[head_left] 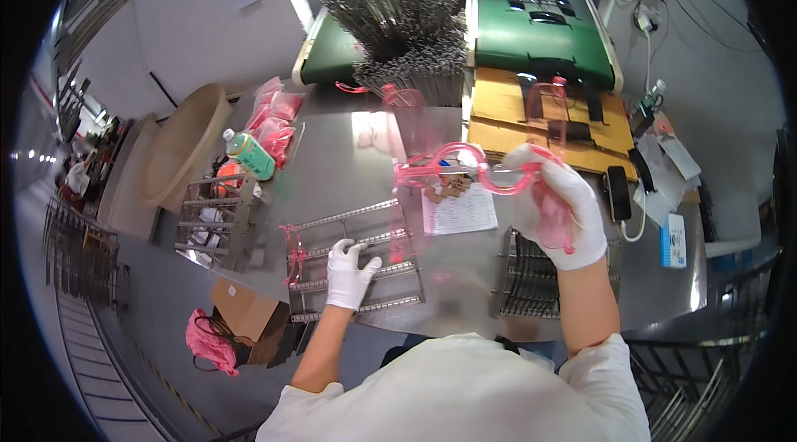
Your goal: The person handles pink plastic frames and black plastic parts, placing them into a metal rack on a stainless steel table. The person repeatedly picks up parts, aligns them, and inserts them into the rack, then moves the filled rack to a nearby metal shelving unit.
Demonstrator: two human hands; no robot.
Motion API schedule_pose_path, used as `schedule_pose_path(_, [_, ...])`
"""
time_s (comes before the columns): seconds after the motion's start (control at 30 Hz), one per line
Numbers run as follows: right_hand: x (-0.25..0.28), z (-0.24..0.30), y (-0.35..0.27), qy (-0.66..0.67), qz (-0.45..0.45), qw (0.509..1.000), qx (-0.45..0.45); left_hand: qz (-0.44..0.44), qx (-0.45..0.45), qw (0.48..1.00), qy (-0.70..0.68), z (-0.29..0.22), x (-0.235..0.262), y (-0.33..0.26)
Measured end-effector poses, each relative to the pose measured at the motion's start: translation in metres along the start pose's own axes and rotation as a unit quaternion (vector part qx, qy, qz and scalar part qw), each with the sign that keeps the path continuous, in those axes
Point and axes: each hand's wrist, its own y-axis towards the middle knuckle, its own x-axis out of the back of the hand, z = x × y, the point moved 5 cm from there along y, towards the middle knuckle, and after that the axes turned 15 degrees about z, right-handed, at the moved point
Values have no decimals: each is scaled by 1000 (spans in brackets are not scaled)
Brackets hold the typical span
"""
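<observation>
Raised above the table on the right, my right hand (573,214) is closed, in a white glove, around translucent pink eyeglass frames (508,187). More pink shows against its palm, but I cannot make out how many pieces are there. My left hand (350,274), also gloved in white, lies on a wire metal rack (390,288) at the left front of the table. Its fingers are slightly bent over the rails, with the thumb spread away. Along the rack's left end sit small pink-red pieces (293,255).
A second rack (531,276) stands at right front, near a phone (618,193). Printed paper (461,210) lies mid-table. Behind are bundled metal rods (398,19), a green conveyor belt (510,39) and cardboard (498,122). A bottle (251,156) and a metal stand (214,222) are left.
</observation>
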Motion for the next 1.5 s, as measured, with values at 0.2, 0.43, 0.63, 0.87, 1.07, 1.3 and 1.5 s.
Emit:
schedule_pose_path(0.2, [15, 3, -6, 164, 147, 973, 76, 143, -10, 988, 51, 6, -25, -6])
schedule_pose_path(0.43, [23, 9, -5, -5, 11, 993, 120, 166, -34, 981, 91, -8, -27, -7])
schedule_pose_path(0.63, [12, 14, 15, -198, -82, 960, 179, 158, -60, 982, 86, -30, -39, -21])
schedule_pose_path(0.87, [0, 22, 28, -282, -61, 934, 209, 157, -81, 981, 82, -46, -47, -24])
schedule_pose_path(1.07, [-6, 13, 38, -233, -17, 949, 213, 175, -61, 983, -2, -44, -39, -19])
schedule_pose_path(1.3, [-44, -130, 23, 160, 103, 966, -174, 35, -48, 929, -364, -92, 53, 8])
schedule_pose_path(1.5, [-90, -205, 24, -313, 291, 903, -37, 24, -53, 912, -407, -34, 81, -12])
